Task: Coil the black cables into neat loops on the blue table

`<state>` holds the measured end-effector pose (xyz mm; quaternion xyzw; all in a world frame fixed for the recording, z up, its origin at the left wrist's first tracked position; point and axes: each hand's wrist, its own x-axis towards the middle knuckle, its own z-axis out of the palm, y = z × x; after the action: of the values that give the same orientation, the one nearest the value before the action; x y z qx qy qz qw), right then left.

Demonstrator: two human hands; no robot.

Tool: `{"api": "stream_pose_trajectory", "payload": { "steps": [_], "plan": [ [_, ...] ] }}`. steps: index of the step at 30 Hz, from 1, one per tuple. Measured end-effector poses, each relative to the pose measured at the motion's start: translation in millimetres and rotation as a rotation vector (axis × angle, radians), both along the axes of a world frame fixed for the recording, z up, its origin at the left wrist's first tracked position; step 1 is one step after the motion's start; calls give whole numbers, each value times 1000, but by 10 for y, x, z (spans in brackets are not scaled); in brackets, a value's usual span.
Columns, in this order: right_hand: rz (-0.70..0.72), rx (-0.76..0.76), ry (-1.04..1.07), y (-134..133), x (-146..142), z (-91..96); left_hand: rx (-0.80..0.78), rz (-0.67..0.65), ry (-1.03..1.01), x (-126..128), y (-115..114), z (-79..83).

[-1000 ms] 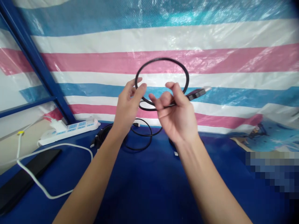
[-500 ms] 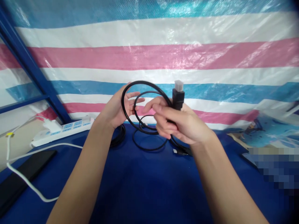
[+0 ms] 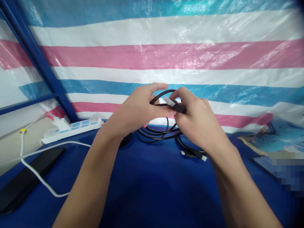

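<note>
A black cable [image 3: 161,138] is wound in loose loops between my hands, above the blue tabletop. Its plug [image 3: 178,107], which looks like an HDMI end under a clear cap, points up and left. My right hand [image 3: 197,115] pinches the cable just behind this plug. With the thumb pressed on the loops near the plug and the fingers curled behind them, my left hand [image 3: 139,106] grips the cable too. The left fingertips are partly hidden. The lower loops hang close to the table.
Behind my left wrist lies another black coil [image 3: 125,140]. Black cable ends with pale caps [image 3: 193,154] lie below my right hand. At left are a white power strip [image 3: 73,128], a white cord [image 3: 39,177] and a flat black object [image 3: 30,179]. A striped plastic sheet [image 3: 152,57] hangs behind.
My left hand has swung right and closed on the cable loops. My right hand has turned, tipping the plug from upright to the left, and the loops have drawn together lower down.
</note>
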<state>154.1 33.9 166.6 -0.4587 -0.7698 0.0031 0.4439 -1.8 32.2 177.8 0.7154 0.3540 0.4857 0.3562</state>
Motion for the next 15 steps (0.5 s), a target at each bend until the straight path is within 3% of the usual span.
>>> {"api": "stream_pose_trajectory", "payload": {
  "steps": [4,6,8,12,15],
  "plan": [
    [-168,196,-64,15,47,9,111,156,30,24,29,32],
    [-166,295,-10,41,73,16,149,190,-44,-1,2,65],
    [-22,241,95,58,85,20,184,144,-87,-35,-52,96],
    [460,-186,364,21,75,26,290,73,-151,-66,-116,105],
    [674,-360,459,-56,55,52,316,39,-285,-44,-90,79]
  ]
}}
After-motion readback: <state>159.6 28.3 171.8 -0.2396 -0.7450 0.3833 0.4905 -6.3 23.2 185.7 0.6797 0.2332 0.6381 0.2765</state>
